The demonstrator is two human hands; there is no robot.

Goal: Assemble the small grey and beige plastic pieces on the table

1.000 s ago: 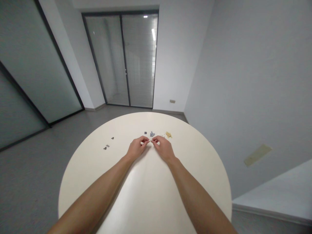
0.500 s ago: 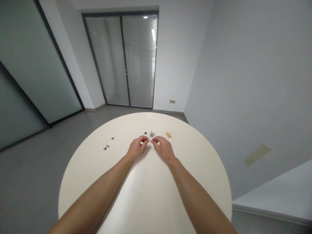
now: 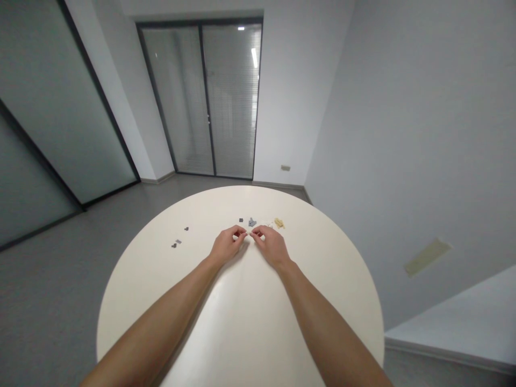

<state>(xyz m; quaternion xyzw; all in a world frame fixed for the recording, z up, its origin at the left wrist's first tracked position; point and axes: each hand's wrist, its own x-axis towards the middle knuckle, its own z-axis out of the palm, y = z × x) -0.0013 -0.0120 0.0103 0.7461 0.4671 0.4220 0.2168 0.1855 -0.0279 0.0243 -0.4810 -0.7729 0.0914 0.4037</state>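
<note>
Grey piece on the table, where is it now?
In the head view, the grey piece lies on the round white table, just beyond the gap between the left hand and right hand, with a dark square piece on its left.

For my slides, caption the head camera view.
Left hand and right hand pinch a tiny pale piece above a round cream table.

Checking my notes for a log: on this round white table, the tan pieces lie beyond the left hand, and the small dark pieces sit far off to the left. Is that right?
Not quite: the tan pieces lie beyond the right hand, not the left hand, as the head view shows. The rest stands.
</note>
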